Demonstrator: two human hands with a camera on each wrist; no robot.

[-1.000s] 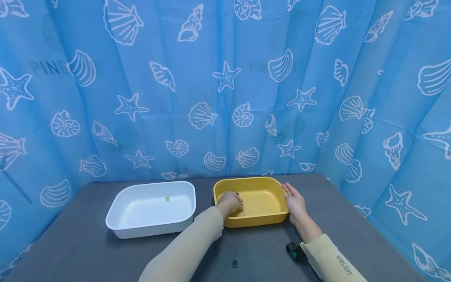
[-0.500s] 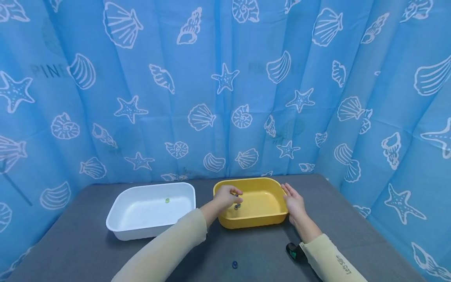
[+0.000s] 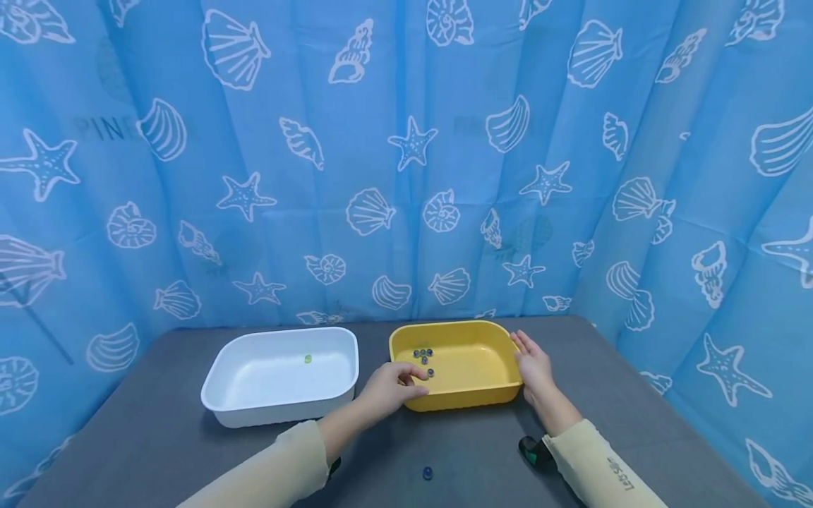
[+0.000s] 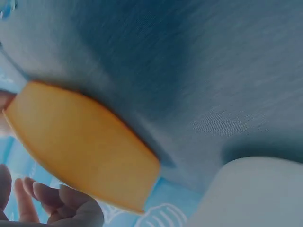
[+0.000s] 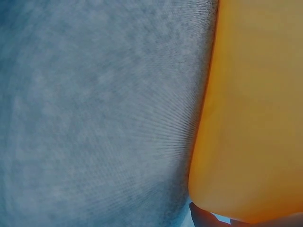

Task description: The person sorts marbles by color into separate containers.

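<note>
A yellow tub (image 3: pixel 470 398) stands on the grey table, with several small blue marbles (image 3: pixel 430 372) at the left of its floor. My left hand (image 3: pixel 390 388) is over the tub's front left corner, fingers loosely bent, and nothing shows between them. In the left wrist view, that hand's fingers (image 4: pixel 71 203) hang apart from the tub's wall. My right hand (image 3: pixel 535 363) rests against the tub's right side with its fingers fairly straight. Another blue marble (image 3: pixel 428 473) lies on the table in front of the tub.
To the left is a white tub (image 3: pixel 279 411) holding one yellow-green marble (image 3: pixel 308 358). A black item with a green patch (image 3: pixel 530 451) is beside the right sleeve. Behind the table hangs a blue curtain (image 3: pixel 406 176) with white shells.
My left hand has come up from the tub's floor and drawn back toward its front left corner, uncovering the blue marbles. The right hand has kept its place on the tub's side.
</note>
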